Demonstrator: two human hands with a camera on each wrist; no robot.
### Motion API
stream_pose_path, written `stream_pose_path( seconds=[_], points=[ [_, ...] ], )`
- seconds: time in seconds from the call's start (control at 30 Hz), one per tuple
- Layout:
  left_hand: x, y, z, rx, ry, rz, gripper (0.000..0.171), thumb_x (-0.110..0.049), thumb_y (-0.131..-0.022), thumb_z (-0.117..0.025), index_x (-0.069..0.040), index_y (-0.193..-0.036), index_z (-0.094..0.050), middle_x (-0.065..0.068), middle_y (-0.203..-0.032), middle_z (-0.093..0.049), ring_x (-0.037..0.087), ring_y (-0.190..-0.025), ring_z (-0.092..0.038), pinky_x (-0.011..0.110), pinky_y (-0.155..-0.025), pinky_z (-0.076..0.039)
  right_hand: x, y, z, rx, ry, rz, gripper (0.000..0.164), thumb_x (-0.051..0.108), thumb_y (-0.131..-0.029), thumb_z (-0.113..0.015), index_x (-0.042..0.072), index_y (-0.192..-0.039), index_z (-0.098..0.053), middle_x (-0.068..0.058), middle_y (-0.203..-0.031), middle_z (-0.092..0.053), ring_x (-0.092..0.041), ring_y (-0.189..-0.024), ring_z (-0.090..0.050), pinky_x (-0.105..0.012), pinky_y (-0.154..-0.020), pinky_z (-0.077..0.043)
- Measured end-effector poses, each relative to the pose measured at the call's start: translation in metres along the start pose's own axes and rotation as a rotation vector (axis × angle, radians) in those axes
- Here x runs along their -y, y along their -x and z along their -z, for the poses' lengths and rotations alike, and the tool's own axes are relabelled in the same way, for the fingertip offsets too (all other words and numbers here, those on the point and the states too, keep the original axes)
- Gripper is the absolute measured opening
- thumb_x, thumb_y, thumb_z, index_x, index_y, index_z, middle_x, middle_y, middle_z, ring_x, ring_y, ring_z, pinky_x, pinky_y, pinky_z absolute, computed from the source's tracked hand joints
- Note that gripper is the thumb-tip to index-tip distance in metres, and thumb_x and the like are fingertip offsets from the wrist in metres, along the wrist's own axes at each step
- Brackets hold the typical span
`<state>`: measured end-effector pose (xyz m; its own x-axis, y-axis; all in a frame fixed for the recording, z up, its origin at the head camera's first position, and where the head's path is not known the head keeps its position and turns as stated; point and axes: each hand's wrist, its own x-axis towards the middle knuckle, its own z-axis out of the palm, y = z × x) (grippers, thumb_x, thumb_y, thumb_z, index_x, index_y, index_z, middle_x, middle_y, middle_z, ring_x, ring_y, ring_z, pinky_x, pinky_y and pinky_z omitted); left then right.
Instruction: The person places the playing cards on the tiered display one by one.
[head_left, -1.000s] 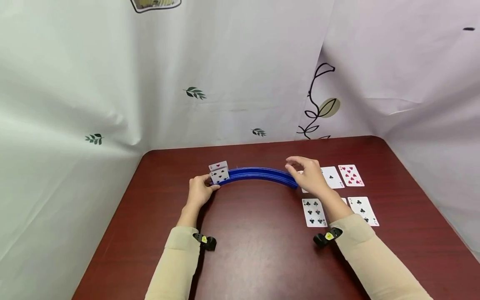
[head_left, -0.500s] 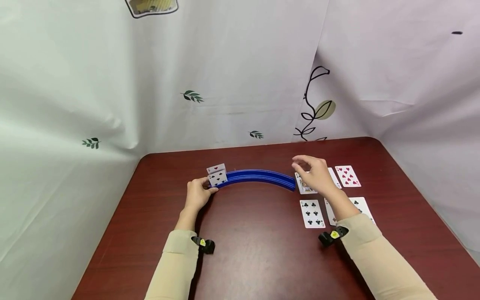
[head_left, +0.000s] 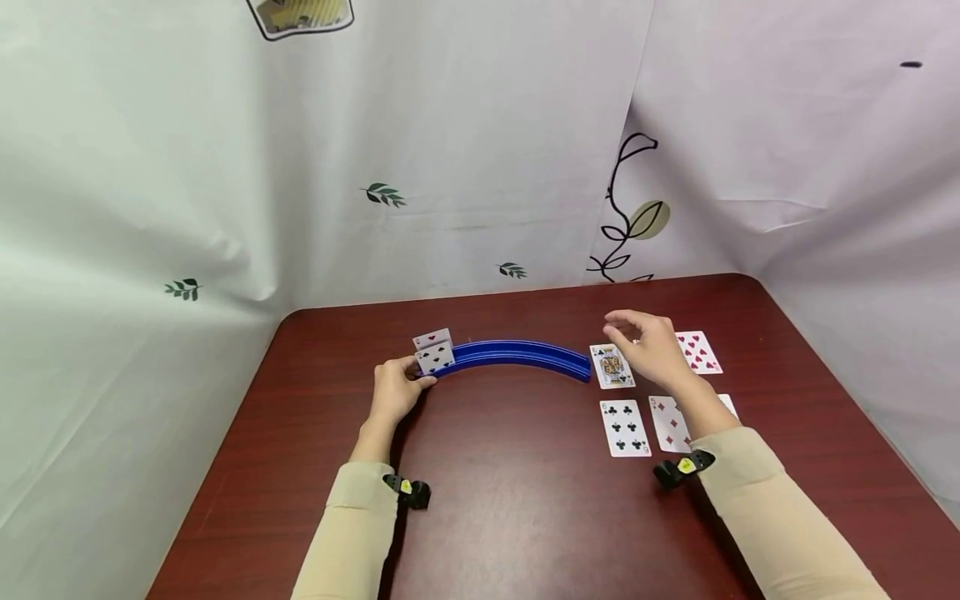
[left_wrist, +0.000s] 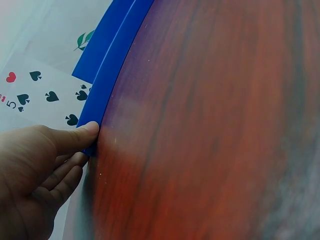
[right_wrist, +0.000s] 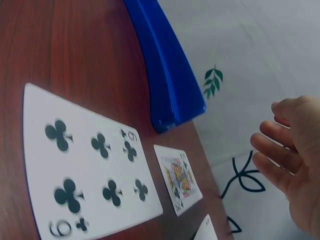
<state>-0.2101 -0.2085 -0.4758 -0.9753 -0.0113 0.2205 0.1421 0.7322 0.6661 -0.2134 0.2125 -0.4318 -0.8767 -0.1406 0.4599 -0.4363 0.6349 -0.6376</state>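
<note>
Left hand (head_left: 393, 390) pinches the left end of a curved blue rack (head_left: 521, 352), thumb in front; right hand (head_left: 652, 350) holds nothing, its fingers loosely bent and apart from the thumb.

Rack lies on the reddish-brown table (head_left: 487, 500), toward the far edge; two cards stand in its left end, close by the left hand, a five of spades (head_left: 435, 358) in front and a card with a red heart (head_left: 432, 337) behind; just beside the rack's right end a king of clubs (head_left: 612, 367) lies face up, near the right hand; a hearts card (head_left: 699, 353) lies to the right of that hand; nearer the person, a six of clubs (head_left: 626, 428) lies beside a five of diamonds (head_left: 667, 423), which the right forearm partly covers.
</note>
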Motion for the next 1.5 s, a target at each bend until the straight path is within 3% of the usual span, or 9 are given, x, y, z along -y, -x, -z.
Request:
stream_pose_path(
  seconds=[0.47,0.6,0.67,0.77,0.93,1.03,1.3,1.5],
  points=[
    [0.0,-0.001,-0.002,-0.001,0.009,0.001,0.026,-0.008,-0.079,-0.087,0.0,-0.102,-0.077,0.014,-0.092,-0.077,0.025,-0.085,-0.072,0.043,-0.078,-0.058,-0.019,0.006,0.02,0.008,0.045,-0.048,0.021,0.009,-0.097,-0.068,-0.004,-0.113,-0.071,-0.02,-0.1,-0.074,-0.038,-0.086,-0.073,-0.054,-0.076,-0.057],
    [0.0,-0.001,-0.002,-0.003,0.015,0.002,0.025,-0.007,-0.08,-0.087,0.001,-0.101,-0.077,0.014,-0.092,-0.077,0.025,-0.085,-0.072,0.043,-0.077,-0.058,-0.023,0.007,0.027,0.001,0.074,-0.051,0.021,0.011,-0.097,-0.069,-0.002,-0.113,-0.071,-0.018,-0.099,-0.074,-0.036,-0.085,-0.073,-0.033,-0.073,-0.058],
    [0.0,-0.001,-0.002,-0.003,0.013,0.004,0.024,-0.008,-0.08,-0.087,0.0,-0.101,-0.077,0.014,-0.092,-0.077,0.025,-0.085,-0.072,0.043,-0.077,-0.058,-0.025,0.008,0.031,-0.004,0.076,-0.052,0.021,0.011,-0.097,-0.069,-0.001,-0.114,-0.071,-0.017,-0.099,-0.075,-0.035,-0.085,-0.073,-0.02,-0.07,-0.052],
    [0.0,-0.001,-0.001,-0.003,0.007,0.002,0.024,-0.008,-0.08,-0.087,0.0,-0.1,-0.078,0.014,-0.092,-0.077,0.025,-0.086,-0.071,0.043,-0.078,-0.058,-0.028,0.009,0.035,-0.012,0.077,-0.054,0.022,0.012,-0.097,-0.069,-0.002,-0.114,-0.071,-0.018,-0.099,-0.074,-0.035,-0.083,-0.073,-0.01,-0.067,-0.045],
    [-0.001,-0.001,0.0,0.003,0.006,0.007,0.024,-0.008,-0.08,-0.086,0.0,-0.101,-0.078,0.014,-0.092,-0.077,0.025,-0.087,-0.071,0.043,-0.079,-0.057,-0.036,0.012,0.038,-0.014,0.103,-0.07,0.023,0.011,-0.097,-0.068,-0.003,-0.116,-0.07,-0.02,-0.102,-0.073,-0.037,-0.086,-0.072,-0.033,-0.074,-0.057],
    [-0.001,-0.001,0.0,0.006,0.01,0.016,0.025,-0.008,-0.08,-0.086,0.0,-0.102,-0.078,0.014,-0.093,-0.077,0.025,-0.087,-0.071,0.042,-0.079,-0.058,-0.04,0.014,0.039,-0.009,0.111,-0.079,0.025,0.011,-0.098,-0.068,-0.004,-0.117,-0.069,-0.022,-0.104,-0.072,-0.039,-0.089,-0.071,-0.049,-0.077,-0.056],
    [-0.001,-0.001,-0.001,0.002,0.0,0.01,0.024,-0.008,-0.079,-0.087,0.0,-0.1,-0.078,0.014,-0.092,-0.077,0.026,-0.086,-0.071,0.043,-0.078,-0.058,-0.05,0.018,0.045,0.011,0.119,-0.095,0.025,0.007,-0.097,-0.067,-0.006,-0.118,-0.067,-0.024,-0.105,-0.071,-0.042,-0.089,-0.071,-0.057,-0.078,-0.056],
    [0.0,-0.001,0.0,-0.006,-0.003,0.002,0.024,-0.008,-0.079,-0.088,0.0,-0.1,-0.078,0.014,-0.091,-0.077,0.025,-0.085,-0.071,0.043,-0.078,-0.058,-0.055,0.021,0.052,0.03,0.12,-0.097,0.026,0.009,-0.098,-0.066,-0.007,-0.119,-0.066,-0.024,-0.106,-0.07,-0.041,-0.094,-0.07,-0.056,-0.079,-0.056]
  ],
)
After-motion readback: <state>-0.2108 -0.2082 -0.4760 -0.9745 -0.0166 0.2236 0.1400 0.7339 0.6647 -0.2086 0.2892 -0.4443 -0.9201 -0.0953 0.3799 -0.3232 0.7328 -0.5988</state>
